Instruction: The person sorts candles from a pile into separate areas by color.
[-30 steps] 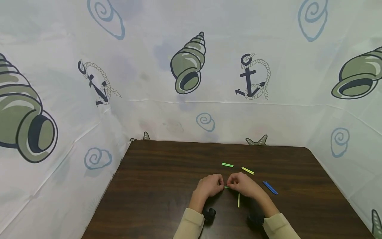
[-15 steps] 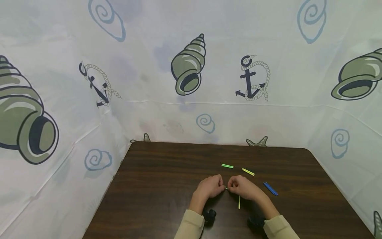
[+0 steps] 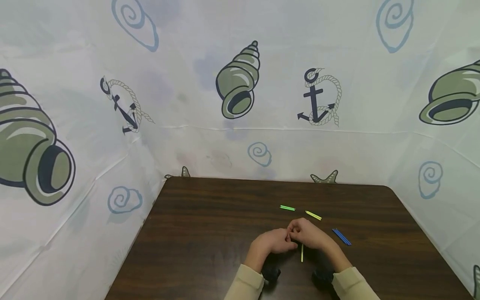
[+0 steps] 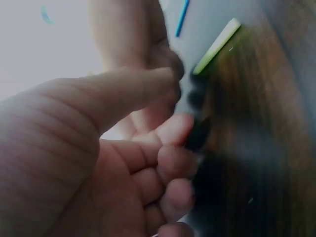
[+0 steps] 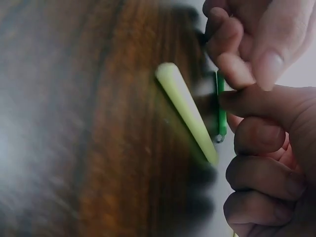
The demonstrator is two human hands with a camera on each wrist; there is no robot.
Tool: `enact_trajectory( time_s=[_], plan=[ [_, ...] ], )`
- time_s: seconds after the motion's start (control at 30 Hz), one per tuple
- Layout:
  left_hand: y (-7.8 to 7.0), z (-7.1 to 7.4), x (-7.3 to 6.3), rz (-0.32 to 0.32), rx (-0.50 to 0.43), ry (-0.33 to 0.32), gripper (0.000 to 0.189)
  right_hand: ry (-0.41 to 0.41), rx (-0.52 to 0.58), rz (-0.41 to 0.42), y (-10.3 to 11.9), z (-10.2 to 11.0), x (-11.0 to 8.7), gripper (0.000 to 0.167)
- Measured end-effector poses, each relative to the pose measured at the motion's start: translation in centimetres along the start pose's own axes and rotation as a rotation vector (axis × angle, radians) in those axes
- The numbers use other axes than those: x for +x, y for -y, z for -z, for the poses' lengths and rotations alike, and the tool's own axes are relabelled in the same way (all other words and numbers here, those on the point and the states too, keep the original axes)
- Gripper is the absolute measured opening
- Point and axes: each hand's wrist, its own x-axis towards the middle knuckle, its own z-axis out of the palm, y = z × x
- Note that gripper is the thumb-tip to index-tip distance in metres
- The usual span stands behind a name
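In the right wrist view, a thin green stick (image 5: 221, 116) stands upright behind the thumb tip of my right hand (image 3: 307, 233), which pinches it while the other fingers curl in. My left hand (image 3: 275, 241) meets the right fingertips, its thumb stretched out and its fingers loosely bent. Nothing shows in the left hand's grasp in the left wrist view, where the right hand (image 4: 133, 39) lies behind its thumb. A pale yellow stick (image 3: 302, 253) lies on the table just below the right hand. From the head, the hands hide the green stick.
Beyond the hands on the brown wooden table (image 3: 210, 208) lie green sticks (image 3: 287, 207), yellow sticks (image 3: 313, 215) and, to the right, several blue sticks (image 3: 341, 236). Black wrist cameras (image 3: 271, 274) hang under the wrists. A patterned cloth (image 3: 187, 104) surrounds the table.
My left hand has moved right and turned, so its fingers now meet the right hand's. The green stick seen between the hands before is now covered in the head view.
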Motion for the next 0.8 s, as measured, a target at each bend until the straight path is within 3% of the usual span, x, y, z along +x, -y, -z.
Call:
enact_trajectory(
  time_s=[0.13,0.23,0.37,0.5,0.67,0.8],
  plan=[
    [-1.8,0.2,-1.2,-0.029,0.049,-0.034,0.056,-0.019,-0.012,-0.011,-0.3,0.5,0.1,0.010],
    [-1.6,-0.6,-0.4,-0.062,0.095,-0.066,0.055,-0.036,-0.016,-0.022,-0.3,1.1,0.0,0.010],
    [-2.1,-1.4,0.1,-0.025,0.168,-0.096,0.035,-0.060,-0.021,-0.036,-0.4,1.8,-0.1,0.011],
    [-4.0,-1.3,-1.1,0.020,0.217,-0.104,0.039,-0.078,-0.012,-0.043,-0.7,2.5,0.0,0.011],
    [-4.3,-2.0,-1.0,0.022,0.340,-0.137,0.034,-0.127,-0.005,-0.085,-0.9,2.9,0.2,0.013],
    [-4.3,-2.2,-0.8,0.024,0.377,-0.163,0.026,-0.197,-0.009,-0.125,-1.1,3.0,0.5,0.013]
  ],
)
